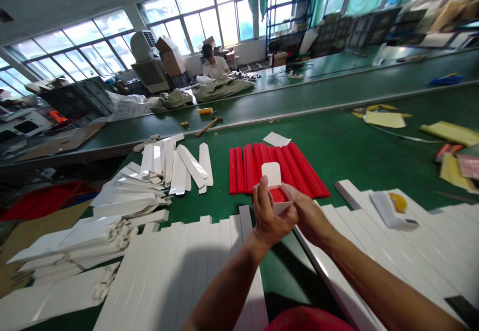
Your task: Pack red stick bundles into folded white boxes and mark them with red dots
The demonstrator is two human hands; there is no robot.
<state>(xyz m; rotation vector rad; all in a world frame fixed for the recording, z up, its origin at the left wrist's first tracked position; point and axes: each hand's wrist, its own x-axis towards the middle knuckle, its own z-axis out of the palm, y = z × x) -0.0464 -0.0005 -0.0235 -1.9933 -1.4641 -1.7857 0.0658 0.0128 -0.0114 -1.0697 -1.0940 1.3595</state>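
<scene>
Green bench [348, 141], hands [275, 211] seemingly pinching carton [271, 174]

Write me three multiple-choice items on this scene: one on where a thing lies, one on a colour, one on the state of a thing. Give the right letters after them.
1. Where is the wooden-handled hammer?
A. On the farther green belt
B. On the floor
C. On a window sill

2. What colour are the long rods laid side by side?
A. Blue
B. Red
C. Yellow

3. What state is the small white carton in, held by the left hand and right hand?
A. Pressed flat
B. Taped shut
C. Open, with a flap standing up

Answers:
1. A, since it lies on that belt's surface.
2. B, since the rods show plainly red.
3. C, since the flap stands up and red shows inside.
</scene>
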